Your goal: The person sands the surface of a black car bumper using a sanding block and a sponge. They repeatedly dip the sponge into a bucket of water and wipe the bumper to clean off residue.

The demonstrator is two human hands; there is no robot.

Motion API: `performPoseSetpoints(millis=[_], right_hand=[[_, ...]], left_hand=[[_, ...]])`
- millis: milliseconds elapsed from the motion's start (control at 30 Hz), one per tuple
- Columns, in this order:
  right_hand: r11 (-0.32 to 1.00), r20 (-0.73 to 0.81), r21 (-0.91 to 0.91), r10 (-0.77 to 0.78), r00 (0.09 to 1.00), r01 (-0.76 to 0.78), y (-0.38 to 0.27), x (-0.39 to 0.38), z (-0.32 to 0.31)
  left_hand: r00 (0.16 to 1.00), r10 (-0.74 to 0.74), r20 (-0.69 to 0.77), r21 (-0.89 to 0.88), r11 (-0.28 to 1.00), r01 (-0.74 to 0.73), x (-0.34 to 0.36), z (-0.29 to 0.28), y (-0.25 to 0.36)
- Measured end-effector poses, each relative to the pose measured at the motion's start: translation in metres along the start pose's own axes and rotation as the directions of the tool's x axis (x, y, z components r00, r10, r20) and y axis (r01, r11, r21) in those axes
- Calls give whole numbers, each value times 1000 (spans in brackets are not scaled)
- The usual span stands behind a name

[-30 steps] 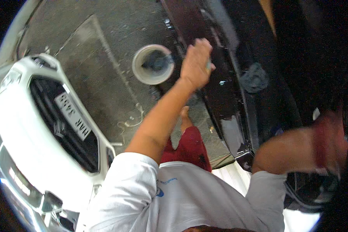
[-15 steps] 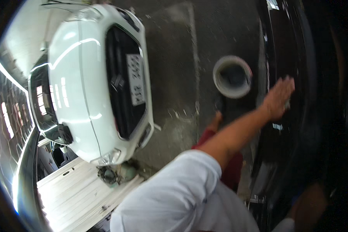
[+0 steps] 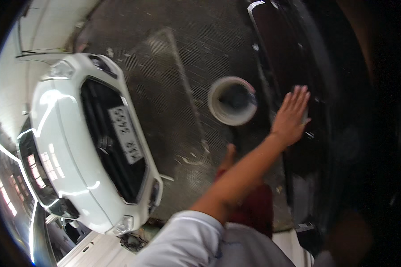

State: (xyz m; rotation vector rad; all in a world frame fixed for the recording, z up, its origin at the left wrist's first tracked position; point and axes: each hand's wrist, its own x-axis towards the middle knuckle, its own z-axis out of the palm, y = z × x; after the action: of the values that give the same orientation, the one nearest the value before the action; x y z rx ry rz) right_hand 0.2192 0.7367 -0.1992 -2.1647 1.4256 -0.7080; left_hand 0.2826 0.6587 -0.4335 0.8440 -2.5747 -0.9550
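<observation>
My left hand lies palm down on the glossy dark body panel of a car at the right. Its fingers are stretched out and the thumb points right. A small pale patch shows between thumb and palm; I cannot tell what it is. Left of the hand, on the floor, stands a round whitish bucket with something dark inside. My right arm is a dim, blurred shape at the lower right, and its hand is lost in the dark.
A white car faces this way on the left. The dark ribbed floor bears a pale painted line. My bare foot is just below the bucket. White panels lie at the lower left.
The view has turned, so the white car, bucket and dark car all sit further left. My left hand remains on the dark panel, its fingers showing more sharply.
</observation>
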Motion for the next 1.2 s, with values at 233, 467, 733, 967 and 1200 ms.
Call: performPoseSetpoints(millis=[233, 467, 733, 967, 1200], right_hand=[[773, -454, -399, 301, 839, -493, 59, -59, -4], [495, -447, -337, 665, 599, -801, 134, -162, 95], [541, -569, -363, 516, 640, -759, 152, -148, 99], [559, -748, -189, 451, 487, -807, 146, -89, 73], [847, -698, 35, 401, 593, -531, 156, -35, 49]], left_hand=[[971, -63, -232, 133, 987, 96, 53, 16, -140], [942, -36, -334, 263, 956, 129, 20, 60, -82], [998, 52, -23, 118, 992, -49, -19, 31, -73], [928, -17, -373, 270, 955, 126, 67, 32, -98], [996, 84, 42, 22, 996, -85, -22, 28, -52]])
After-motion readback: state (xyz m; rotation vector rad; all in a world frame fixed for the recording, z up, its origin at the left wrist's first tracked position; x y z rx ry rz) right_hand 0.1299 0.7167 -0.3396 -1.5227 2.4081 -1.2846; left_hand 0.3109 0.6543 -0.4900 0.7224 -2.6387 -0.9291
